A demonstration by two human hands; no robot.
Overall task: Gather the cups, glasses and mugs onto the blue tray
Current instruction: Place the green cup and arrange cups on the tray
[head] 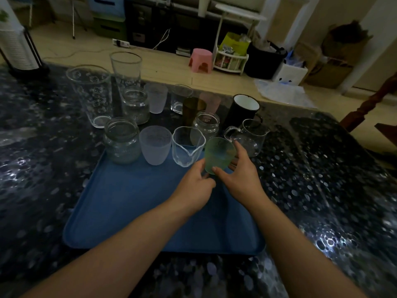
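A blue tray (120,203) lies on the dark speckled table. At its far edge stand a ribbed glass jar (122,140), a frosted white cup (155,148) and a clear spouted glass (187,146). Both hands wrap a frosted green cup (219,154) over the tray's far right part: my right hand (240,177) grips its right side, my left hand (194,186) touches its lower left. Beyond the tray stand several more glasses, a black mug (243,110), an amber glass (192,109), a small jar (206,124) and a clear handled pitcher (250,136).
Two tall clear glasses (92,93) stand at the back left of the table, a black stand (28,67) behind them. The table's far edge runs behind the glasses, with a pink stool (202,60) and clutter on the floor beyond. A wooden chair (369,112) is at right.
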